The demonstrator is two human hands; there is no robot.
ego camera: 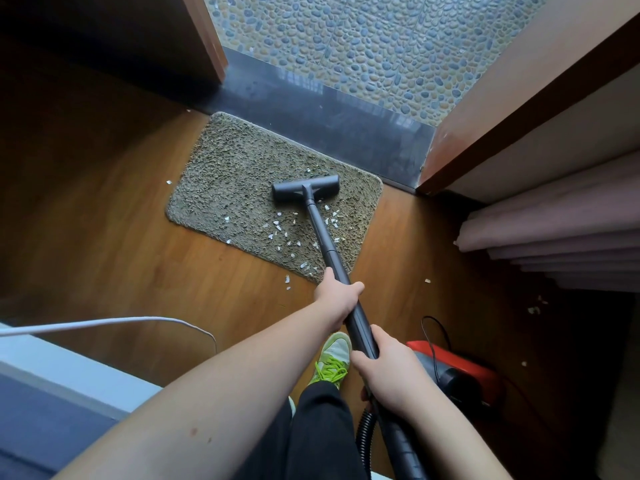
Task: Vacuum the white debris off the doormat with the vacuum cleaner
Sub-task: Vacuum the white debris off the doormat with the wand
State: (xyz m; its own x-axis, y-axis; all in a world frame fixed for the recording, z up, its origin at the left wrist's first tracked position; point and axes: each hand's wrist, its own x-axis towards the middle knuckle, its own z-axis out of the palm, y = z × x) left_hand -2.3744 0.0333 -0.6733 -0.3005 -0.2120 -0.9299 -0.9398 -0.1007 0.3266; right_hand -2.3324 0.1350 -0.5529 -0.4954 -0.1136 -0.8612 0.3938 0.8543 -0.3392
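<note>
Hands point(337, 299) point(384, 372) gripping wand point(320, 230); head point(305, 188) past debris point(287, 233) near mat's point(221, 174) front edge — may miss it.

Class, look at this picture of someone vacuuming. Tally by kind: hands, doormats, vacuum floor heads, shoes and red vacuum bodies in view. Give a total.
Hands: 2, left hand and right hand, both gripping the wand
Doormat: 1
Floor head: 1
Green shoe: 1
Red vacuum body: 1
Total: 6

Nozzle point(305, 188) on doormat point(235, 188), debris point(280, 230) behind nozzle
</note>
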